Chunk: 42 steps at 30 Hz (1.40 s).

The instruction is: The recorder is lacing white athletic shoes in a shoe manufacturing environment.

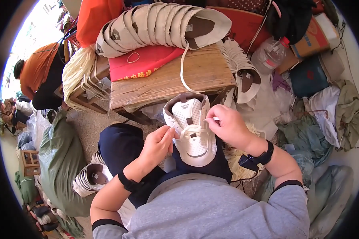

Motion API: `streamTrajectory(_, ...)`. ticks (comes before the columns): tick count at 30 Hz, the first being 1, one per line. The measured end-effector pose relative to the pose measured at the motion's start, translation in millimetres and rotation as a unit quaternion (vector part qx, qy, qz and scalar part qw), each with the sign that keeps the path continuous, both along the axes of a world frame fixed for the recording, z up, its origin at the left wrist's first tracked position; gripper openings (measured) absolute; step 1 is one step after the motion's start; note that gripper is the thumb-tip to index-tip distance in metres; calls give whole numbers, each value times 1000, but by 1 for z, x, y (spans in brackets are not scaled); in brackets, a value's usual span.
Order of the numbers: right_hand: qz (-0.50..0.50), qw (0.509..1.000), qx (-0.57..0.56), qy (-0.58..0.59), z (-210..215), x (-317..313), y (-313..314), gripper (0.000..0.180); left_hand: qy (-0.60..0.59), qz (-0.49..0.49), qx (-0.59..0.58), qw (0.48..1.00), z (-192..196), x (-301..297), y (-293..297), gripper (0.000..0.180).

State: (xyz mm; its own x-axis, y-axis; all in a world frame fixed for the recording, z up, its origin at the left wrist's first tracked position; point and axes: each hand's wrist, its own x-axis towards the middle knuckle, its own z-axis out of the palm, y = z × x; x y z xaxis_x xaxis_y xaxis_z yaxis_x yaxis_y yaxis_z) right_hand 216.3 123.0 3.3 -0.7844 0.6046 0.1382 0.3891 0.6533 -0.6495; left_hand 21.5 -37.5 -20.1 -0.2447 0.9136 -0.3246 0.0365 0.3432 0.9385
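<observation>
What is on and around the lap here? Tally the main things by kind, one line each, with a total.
Hands: 2, left hand and right hand, both at the laces
White shoe upper on the lap: 1
Lace tip pinched by the right hand: 1
Wooden bench: 1
Stacks of shoe uppers: 3, on the bench, beside it, on the floor
Total: 8

Both my forearms come up from the lower edge, bare below pushed-up grey sleeves, each wrist wearing a dark band. My left hand [158, 142] is angled inward, its fingers [169, 132] bunched and pinching at the tips. My right hand [228, 126] sits opposite, slightly higher, wrist bent, thumb and forefinger pressed together in a fine pinch.
</observation>
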Motion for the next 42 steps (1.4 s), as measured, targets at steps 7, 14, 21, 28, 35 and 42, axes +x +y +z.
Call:
streamTrajectory(7,155,901,401,-58,5,-9,-6,8,-6,6,-28,1000,-3,2,2,35)
streamTrajectory(14,221,913,342,-27,26,-14,14,9,34,-26,-62,997,0,0,7,35)
streamTrajectory(21,289,923,249,-56,31,-20,39,25,470,-131,135,862,11,-8,24,25)
streamTrajectory(28,345,917,154,-129,37,-24,59,26,509,-225,218,802,43,-33,38,27)
streamTrajectory(35,278,955,23,-101,16,-16,52,16,385,-232,192,872,32,-41,38,25)
streamTrajectory(42,80,984,-161,-1,-16,-24,30,19,414,-172,207,869,8,-32,44,14)
